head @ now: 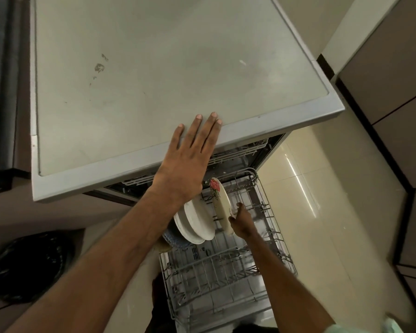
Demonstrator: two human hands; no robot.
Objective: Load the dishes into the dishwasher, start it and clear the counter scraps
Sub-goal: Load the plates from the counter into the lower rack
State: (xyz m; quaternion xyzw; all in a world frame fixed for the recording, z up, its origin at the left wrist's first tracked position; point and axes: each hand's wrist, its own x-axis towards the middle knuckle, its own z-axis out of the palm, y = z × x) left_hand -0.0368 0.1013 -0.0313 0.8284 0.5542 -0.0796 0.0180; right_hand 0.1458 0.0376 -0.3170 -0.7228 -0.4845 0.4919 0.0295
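We see the dishwasher top [154,80] above the pulled-out lower rack [226,272], the left hand [187,162] flat on its front edge with fingers straight. At the rack's inner end two white plates [197,219] stand on edge. Just right of them stands a floral plate [220,203], pinched at its right rim by the right hand [243,221].

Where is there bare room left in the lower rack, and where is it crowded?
Free: lower rack, near half in front of the white plates, and right strip beyond the right hand. Crowded: far left, with those plates, flowered plate and blue dish.
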